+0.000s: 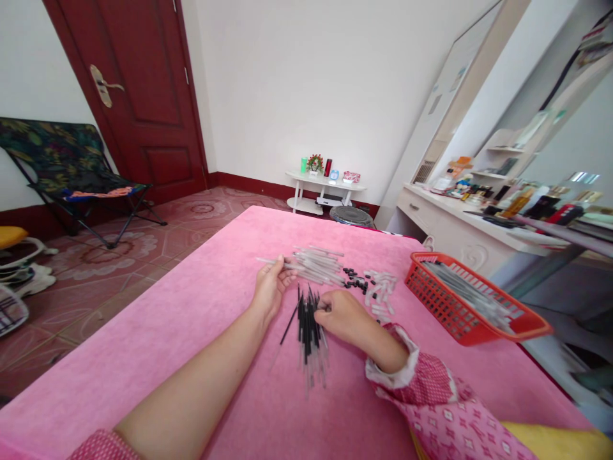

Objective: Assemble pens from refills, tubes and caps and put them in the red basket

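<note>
My left hand pinches a slim clear pen barrel between thumb and fingers, its end pointing left. Just beyond it lies a heap of similar clear barrels. My right hand has its fingers closed at the right side of a bundle of pen refills, dark along the upper part and pale at the lower ends. Whether a refill is between those fingers is hidden. Small black plugs and short clear caps are scattered to the right of the barrels.
A pink cloth covers the table. At its right side stands a red plastic basket with many thin grey-clear rods. Beyond are a white dressing table with bottles, a small white stand and a folding chair.
</note>
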`<action>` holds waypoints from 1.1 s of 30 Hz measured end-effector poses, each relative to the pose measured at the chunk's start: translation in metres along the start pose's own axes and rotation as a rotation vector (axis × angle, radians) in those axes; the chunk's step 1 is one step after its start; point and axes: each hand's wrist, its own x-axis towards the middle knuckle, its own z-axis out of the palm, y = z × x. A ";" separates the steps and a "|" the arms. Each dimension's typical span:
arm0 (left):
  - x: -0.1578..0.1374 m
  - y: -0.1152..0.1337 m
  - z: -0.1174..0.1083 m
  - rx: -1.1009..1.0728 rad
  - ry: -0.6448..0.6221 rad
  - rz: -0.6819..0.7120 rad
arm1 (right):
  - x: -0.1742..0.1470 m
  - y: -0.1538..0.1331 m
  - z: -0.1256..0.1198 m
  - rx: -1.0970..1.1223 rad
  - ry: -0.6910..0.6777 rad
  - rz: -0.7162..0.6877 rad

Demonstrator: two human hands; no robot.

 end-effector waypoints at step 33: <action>0.004 -0.004 0.025 0.079 -0.284 -0.254 | 0.006 0.016 -0.056 0.625 0.031 0.051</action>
